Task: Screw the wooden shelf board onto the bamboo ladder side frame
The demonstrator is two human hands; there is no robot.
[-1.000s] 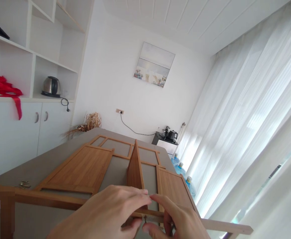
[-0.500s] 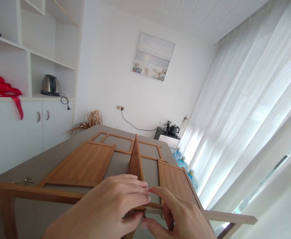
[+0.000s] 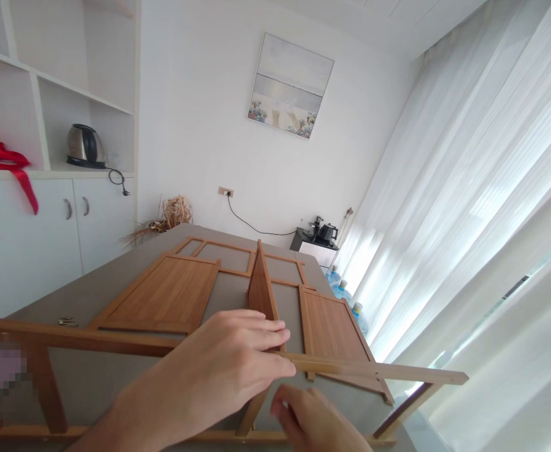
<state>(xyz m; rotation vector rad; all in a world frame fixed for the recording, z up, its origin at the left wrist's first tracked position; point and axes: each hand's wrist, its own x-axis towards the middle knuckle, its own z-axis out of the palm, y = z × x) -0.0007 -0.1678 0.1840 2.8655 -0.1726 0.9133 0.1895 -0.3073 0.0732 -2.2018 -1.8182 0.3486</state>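
Head view: the left hand (image 3: 228, 364) is laid over the top rail of an upright wooden frame (image 3: 379, 371), its fingers curled across the rail, grasping it near the middle. The right hand (image 3: 315, 420) is held just below the rail, fingers loosely bent; whether anything is pinched in it cannot be told. Beyond the frame, a flat wooden panel assembly (image 3: 171, 295) is seen lying on the grey surface (image 3: 91, 295), with an upright divider board (image 3: 260, 292) standing at its centre. A small heap of screws (image 3: 68, 322) is seen on the surface at the left.
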